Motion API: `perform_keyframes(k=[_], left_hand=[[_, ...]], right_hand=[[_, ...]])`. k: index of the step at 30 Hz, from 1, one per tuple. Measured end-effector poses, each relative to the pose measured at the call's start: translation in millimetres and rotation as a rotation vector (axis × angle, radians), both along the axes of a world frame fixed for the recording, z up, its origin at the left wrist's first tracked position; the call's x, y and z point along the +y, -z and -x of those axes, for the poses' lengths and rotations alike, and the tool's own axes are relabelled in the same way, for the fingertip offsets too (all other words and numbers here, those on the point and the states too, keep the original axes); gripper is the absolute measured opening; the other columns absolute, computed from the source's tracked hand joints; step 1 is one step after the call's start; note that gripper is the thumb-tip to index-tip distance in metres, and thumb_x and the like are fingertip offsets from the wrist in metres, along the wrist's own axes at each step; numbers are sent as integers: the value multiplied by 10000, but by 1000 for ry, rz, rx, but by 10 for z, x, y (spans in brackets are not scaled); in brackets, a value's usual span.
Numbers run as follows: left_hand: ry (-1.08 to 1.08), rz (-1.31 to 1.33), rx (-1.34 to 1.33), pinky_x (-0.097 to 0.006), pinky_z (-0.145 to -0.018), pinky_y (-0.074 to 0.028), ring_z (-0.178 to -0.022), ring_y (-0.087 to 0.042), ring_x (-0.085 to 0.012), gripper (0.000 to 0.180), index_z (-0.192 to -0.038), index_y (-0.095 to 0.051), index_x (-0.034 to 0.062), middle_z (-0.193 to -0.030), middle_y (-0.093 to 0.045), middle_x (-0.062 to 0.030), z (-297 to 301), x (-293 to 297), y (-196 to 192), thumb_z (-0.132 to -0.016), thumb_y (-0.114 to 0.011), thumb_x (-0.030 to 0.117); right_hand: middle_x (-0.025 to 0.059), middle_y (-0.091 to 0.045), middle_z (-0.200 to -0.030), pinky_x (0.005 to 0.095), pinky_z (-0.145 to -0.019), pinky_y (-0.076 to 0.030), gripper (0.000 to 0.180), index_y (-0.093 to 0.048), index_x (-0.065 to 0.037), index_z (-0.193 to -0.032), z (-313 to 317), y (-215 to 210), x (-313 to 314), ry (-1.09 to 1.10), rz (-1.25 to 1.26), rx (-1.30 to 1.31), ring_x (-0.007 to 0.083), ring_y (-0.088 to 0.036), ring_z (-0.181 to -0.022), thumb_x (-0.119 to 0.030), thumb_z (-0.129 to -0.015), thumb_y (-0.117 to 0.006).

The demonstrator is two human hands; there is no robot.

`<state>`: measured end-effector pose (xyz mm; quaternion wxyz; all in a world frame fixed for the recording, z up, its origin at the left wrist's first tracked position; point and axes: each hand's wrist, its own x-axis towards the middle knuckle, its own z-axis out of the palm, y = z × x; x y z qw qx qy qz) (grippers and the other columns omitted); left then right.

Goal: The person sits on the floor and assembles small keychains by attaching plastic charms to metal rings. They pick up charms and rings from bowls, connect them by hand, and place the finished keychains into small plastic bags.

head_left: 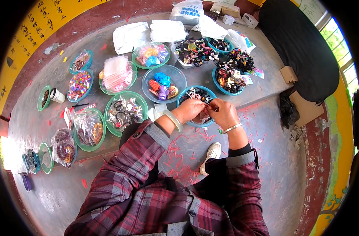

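My left hand (191,110), with a pale bangle at the wrist, and my right hand (224,113), with a thin bracelet, meet fingertip to fingertip. Both are closed in a pinch. A small reddish bit shows between them, too small to name. They hover over a blue basin (180,95) of dark hair ties (199,94). Just beyond, a clear blue bowl (175,73) has blue, orange and purple hair claws (162,82) in it. A green basin (145,115) of bagged dark and white hair ties (125,112) stands left of my left hand.
Several more basins of hair accessories cover the grey ledge, including one of colourful beads (79,83). White bags (131,37) lie at the back. Red scraps (175,151) litter the floor around my shoe (213,154). A black bag (288,110) and cardboard (305,109) are at right.
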<state>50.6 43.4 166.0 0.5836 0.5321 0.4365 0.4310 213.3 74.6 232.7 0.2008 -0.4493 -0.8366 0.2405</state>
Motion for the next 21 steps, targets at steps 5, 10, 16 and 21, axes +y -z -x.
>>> perform_keyframes(k=[5, 10, 16, 21], left_hand=[[-15, -58, 67, -236, -608, -495, -703, -587, -108, 236, -990, -564, -10, -844, -603, -52, 23, 5, 22, -890, -416, 143], [-11, -40, 34, -234, -614, -494, -713, -589, -108, 240, -982, -562, -18, -846, -606, -57, 14, -14, -6, -893, -423, 156], [12, -19, -69, -247, -625, -497, -723, -596, -121, 261, -1020, -554, -13, -844, -614, -61, -26, -30, -42, -897, -427, 180], [33, 108, -124, -278, -648, -507, -727, -615, -158, 323, -1087, -524, 10, -862, -623, -89, 3, -53, -116, -903, -404, 247]], right_hand=[[90, -597, -665, 289, -598, -459, 235, -595, -21, -782, -7, -11, 15, -53, 193, 147, 190, -584, -614, -195, -651, -685], [82, -592, -679, 276, -600, -454, 225, -589, -11, -775, 9, -90, -7, -71, 251, 127, 163, -569, -617, -179, -653, -675], [68, -594, -674, 264, -566, -438, 174, -594, 0, -763, -13, 49, 53, -71, 315, 220, 125, -543, -590, -136, -673, -658], [58, -599, -668, 249, -536, -420, 163, -599, 7, -753, -24, -58, 66, 27, 439, 218, 91, -519, -566, -131, -689, -657]])
